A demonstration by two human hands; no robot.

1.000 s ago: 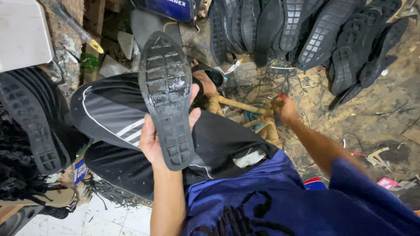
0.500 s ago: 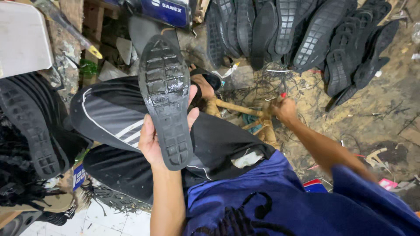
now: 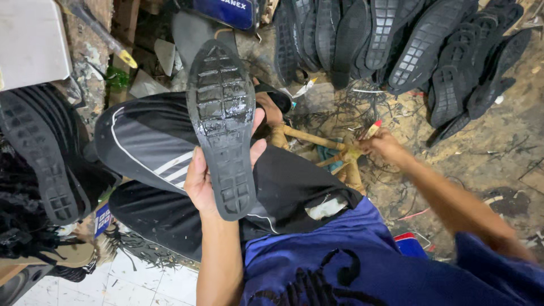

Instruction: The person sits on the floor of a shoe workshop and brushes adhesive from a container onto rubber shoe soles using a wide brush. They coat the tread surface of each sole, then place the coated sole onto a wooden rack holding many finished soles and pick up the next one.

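While my left hand (image 3: 212, 175) cups it from underneath, the black rubber shoe sole with a moulded block tread (image 3: 222, 122) stands tread-up over my lap, its broad end pointing away from me and glistening wet. My fingers wrap the narrow heel end, thumb on one edge, fingertips (image 3: 258, 150) on the other, so the grip is closed around the sole. My right hand (image 3: 381, 146) is stretched out to the right, well apart from the sole, fingers pinched shut on a small pale stick with a red tip (image 3: 373, 129); it hovers just above a low frame of yellowish wooden sticks (image 3: 334, 156) on the dirty floor. I cannot make out any pot or tin under that hand. Beyond it, a heap of loose black rubber soles (image 3: 408, 45) leans in overlapping rows. At my left, more black soles (image 3: 39, 153) lie stacked. A pale grey box-like thing (image 3: 31, 39) sits in the upper left corner; what it holds is not visible.
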